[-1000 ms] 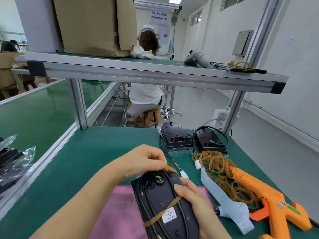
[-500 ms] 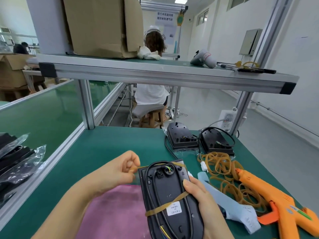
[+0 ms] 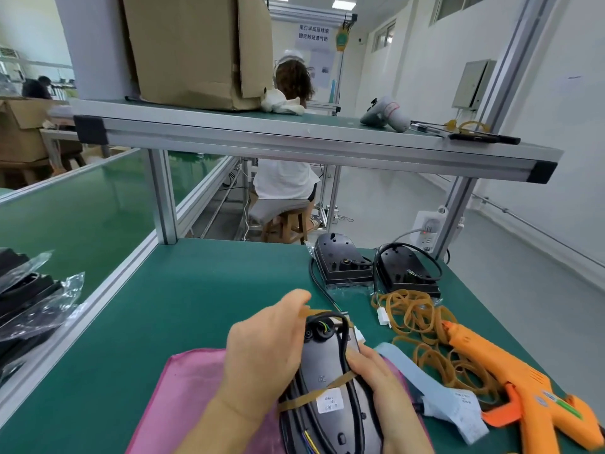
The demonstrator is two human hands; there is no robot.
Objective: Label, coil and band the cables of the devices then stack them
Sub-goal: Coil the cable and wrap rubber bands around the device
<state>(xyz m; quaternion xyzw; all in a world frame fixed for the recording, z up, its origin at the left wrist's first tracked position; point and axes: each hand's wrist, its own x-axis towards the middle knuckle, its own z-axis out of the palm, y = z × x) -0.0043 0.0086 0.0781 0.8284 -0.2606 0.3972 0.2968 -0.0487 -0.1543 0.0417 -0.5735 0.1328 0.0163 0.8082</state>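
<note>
As left hand [image 3: 263, 353] pinches band [image 3: 313, 311], bags [image 3: 70, 291] hold devices [image 3: 27, 298].

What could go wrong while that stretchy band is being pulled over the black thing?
The rubber band is pinched taut by the left hand; it might slip and snap back. The coiled cable bulges at the top of the device, so it could pop loose before the band catches it. The right hand grips only one side, so the device might twist.
</note>
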